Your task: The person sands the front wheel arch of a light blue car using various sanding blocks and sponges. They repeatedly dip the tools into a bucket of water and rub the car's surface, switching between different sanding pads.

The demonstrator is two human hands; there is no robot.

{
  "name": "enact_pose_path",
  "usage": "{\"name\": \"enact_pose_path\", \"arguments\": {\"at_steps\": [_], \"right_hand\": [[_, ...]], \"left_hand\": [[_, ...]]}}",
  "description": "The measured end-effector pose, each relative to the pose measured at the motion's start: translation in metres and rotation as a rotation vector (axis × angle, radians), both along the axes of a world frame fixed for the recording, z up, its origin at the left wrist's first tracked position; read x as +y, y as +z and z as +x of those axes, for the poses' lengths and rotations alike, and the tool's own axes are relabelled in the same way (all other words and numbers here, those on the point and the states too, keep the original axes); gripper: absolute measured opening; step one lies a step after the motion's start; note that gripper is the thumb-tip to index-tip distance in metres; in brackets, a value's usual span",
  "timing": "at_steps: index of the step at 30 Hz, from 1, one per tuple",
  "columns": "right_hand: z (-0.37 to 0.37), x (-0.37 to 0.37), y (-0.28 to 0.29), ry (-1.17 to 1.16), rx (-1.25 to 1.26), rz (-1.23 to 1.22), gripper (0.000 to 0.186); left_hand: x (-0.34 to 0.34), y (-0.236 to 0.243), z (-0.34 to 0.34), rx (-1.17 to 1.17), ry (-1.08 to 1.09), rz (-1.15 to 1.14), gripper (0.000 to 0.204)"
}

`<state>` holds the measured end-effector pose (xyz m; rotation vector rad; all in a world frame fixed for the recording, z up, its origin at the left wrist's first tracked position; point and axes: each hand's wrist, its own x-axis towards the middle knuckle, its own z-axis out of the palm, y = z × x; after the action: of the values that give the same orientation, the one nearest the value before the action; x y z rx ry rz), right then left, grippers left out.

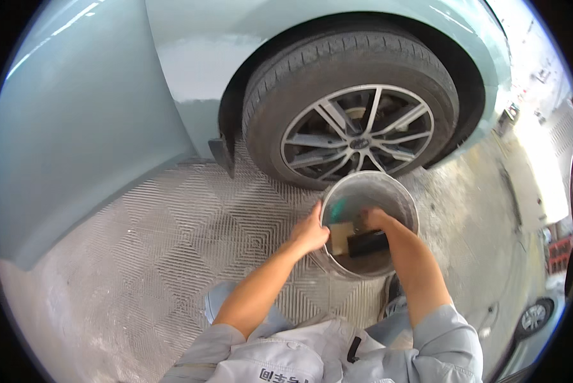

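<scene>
A round grey bucket stands just below the car's wheel. My left hand grips its left rim, thumb over the edge and fingers along the outer wall. My right hand reaches down inside the bucket, fingers curled. Something greyish shows at those fingertips, too small and shaded to name. Below the right hand lie a beige block and a black block-shaped piece, side by side. A green patch shows on the inner wall. My right forearm hides part of the bucket's right side.
Close beyond the bucket is the tyre of a pale green car, with a spoked wheel. A dull whitish patch marks the fender. A mud flap hangs behind the tyre. The floor has ribbed tiles. Another car stands lower right.
</scene>
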<state>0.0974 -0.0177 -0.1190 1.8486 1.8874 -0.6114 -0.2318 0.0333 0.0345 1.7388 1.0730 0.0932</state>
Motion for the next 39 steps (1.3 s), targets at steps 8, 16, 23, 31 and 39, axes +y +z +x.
{"name": "enact_pose_path", "arguments": {"at_steps": [8, 16, 23, 31, 39], "right_hand": [[-0.11, 0.016, 0.097, -0.435, 0.411, 0.265, 0.037], [-0.209, 0.083, 0.168, -0.36, 0.553, -0.038, 0.037], [-0.273, 0.097, 0.214, -0.01, 0.632, 0.158, 0.03], [-0.301, 0.075, 0.217, 0.953, 0.682, 0.933, 0.017], [-0.304, 0.082, 0.197, 0.467, 0.992, 0.722, 0.018]], "left_hand": [[0.037, 0.002, -0.089, -0.011, 0.053, 0.019, 0.086], [0.06, 0.012, -0.2, 0.056, 0.179, 0.096, 0.085], [0.065, 0.003, -0.265, 0.103, 0.371, -0.001, 0.078], [0.036, 0.023, -0.247, 0.082, 0.553, 0.79, 0.055], [0.035, 0.025, -0.231, -0.368, 0.198, 0.522, 0.045]]}}
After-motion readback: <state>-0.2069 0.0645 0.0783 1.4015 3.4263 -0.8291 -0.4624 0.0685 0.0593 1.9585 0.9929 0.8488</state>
